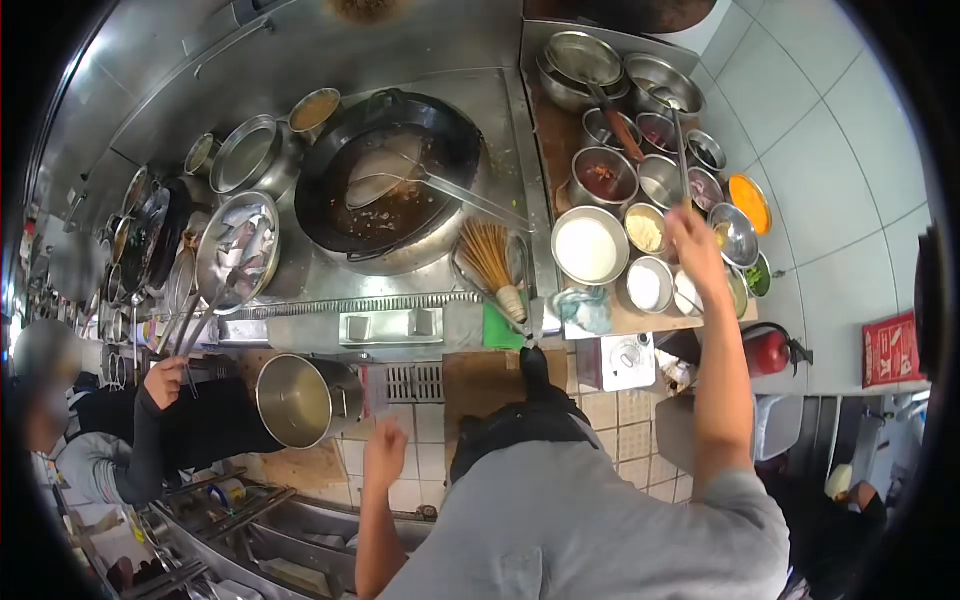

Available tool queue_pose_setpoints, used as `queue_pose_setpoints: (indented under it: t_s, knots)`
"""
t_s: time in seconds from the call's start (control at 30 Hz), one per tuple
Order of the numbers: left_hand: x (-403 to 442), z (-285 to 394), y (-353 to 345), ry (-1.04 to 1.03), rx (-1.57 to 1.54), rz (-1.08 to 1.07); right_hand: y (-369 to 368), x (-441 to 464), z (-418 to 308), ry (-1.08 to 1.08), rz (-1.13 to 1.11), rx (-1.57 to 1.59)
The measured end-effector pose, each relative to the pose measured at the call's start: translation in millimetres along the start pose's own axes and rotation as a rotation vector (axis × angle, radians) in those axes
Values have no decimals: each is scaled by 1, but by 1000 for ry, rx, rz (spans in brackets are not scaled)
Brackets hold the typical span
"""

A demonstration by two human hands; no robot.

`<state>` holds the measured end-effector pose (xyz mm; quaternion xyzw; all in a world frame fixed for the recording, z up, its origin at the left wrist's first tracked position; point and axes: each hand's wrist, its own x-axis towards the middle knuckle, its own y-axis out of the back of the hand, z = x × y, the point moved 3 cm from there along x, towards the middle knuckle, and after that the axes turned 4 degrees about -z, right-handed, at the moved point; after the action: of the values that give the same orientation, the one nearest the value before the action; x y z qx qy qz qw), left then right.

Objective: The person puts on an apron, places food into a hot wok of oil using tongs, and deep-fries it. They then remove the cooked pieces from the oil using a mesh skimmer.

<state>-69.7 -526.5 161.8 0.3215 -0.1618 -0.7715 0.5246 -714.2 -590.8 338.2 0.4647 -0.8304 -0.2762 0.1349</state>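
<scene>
My right hand point(694, 250) is closed around the handle of a long ladle point(682, 150). The ladle's head rests in a metal bowl point(650, 75) at the back right, with its contents hard to make out. Below that hand are bowls of white powder point(649, 285) and a pale yellow ingredient point(645, 228). My left hand point(386, 452) hangs low by my side, fingers curled, with nothing visible in it. In the wok point(330, 215), a wire strainer point(385, 180) lies over dark liquid with bits in it.
A bamboo brush point(490, 260) lies right of the wok. At left, a co-worker's hand point(165, 382) holds tongs near a bowl of fish pieces point(240, 245). A tall pot point(295, 400) stands below the stove edge; a fire extinguisher point(768, 352) is at right.
</scene>
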Motion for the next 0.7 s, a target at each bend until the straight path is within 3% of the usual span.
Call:
queue_pose_setpoints:
  t_s: [0.03, 0.1, 0.17, 0.2, 0.3, 0.37, 0.43, 0.47, 0.53, 0.63, 0.7]
  knots:
    - [17, 24, -6, 19, -149, 11, 0, 39, 1, 57, 49, -18]
    - [53, 91, -24, -34, -324, 26, -10, 118, 16, -147, 74, 383]
    - [77, 149, -48, -121, -428, -27, -31, 186, 36, -488, -53, 908]
    - [83, 189, -57, -138, -510, -71, -42, 203, 32, -432, -233, 1028]
    - [103, 264, -87, -234, -465, -241, -75, 271, 58, -451, -477, 1169]
    - [114, 309, -92, -286, -493, -330, -89, 263, 32, -390, -444, 1088]
    - [131, 332, -97, -300, -512, -325, -83, 220, 5, -487, -422, 1121]
    - [140, 337, -102, -305, -677, -345, -89, 199, 5, -471, -470, 1142]
    - [164, 349, -112, -306, -843, -350, -93, 128, -23, -276, -448, 943]
    - [198, 360, -112, -206, -967, -283, -109, 30, -68, -307, -513, 919]
    - [208, 370, -106, -36, -1115, -436, -127, -20, -88, -352, -696, 964]
